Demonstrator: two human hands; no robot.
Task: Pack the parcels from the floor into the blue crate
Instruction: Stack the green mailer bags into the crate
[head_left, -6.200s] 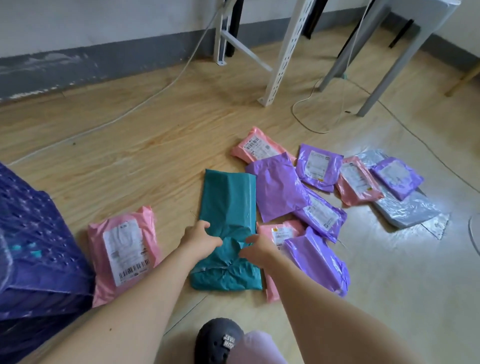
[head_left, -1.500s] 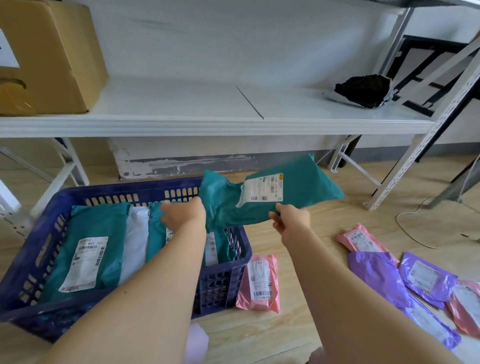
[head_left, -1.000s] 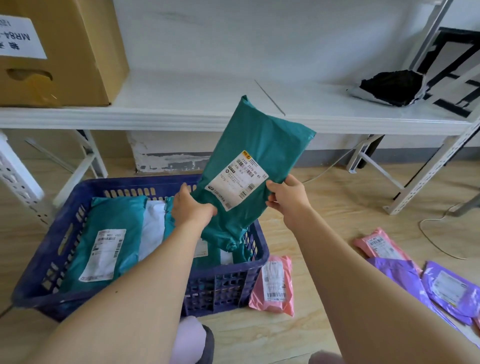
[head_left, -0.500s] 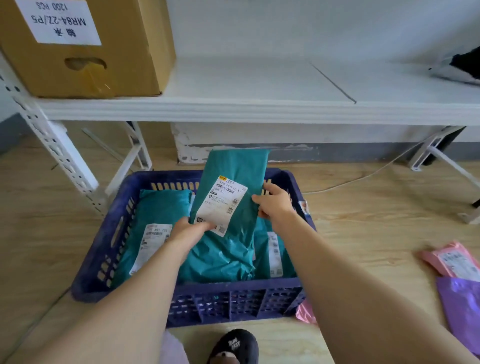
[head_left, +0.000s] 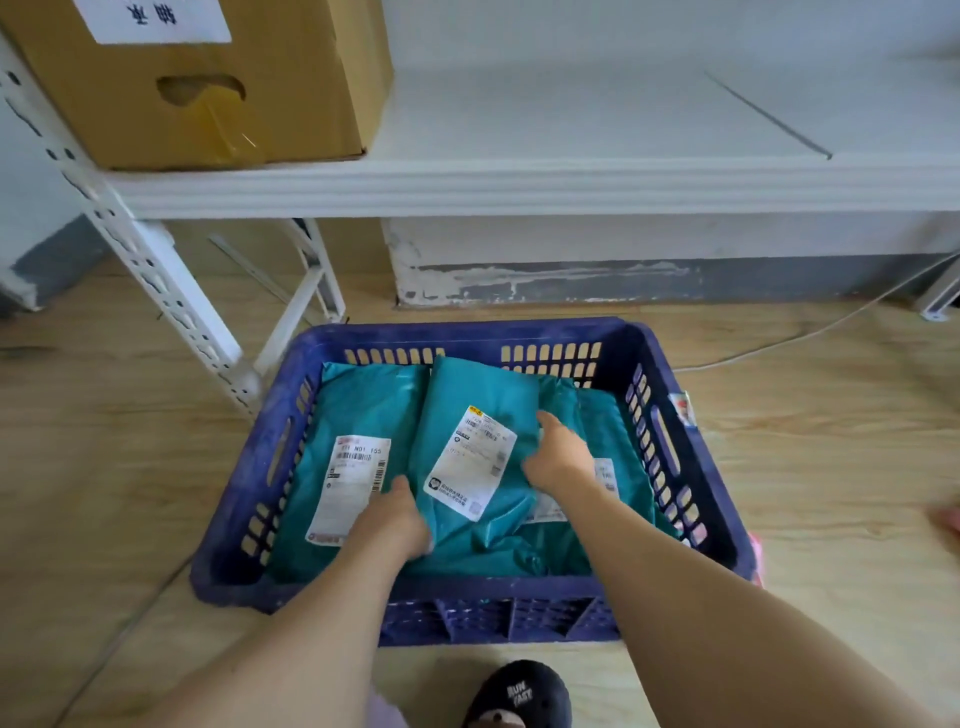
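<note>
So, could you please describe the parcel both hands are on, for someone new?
Start at the blue crate by the white shelf. Teal parcels lie inside it. Yours is the middle parcel, on top of the others, its label tilted.

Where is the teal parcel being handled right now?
In the head view, the teal parcel lies in the middle of the blue crate, over other teal parcels, between the left hand at its near corner and the right hand.
</note>
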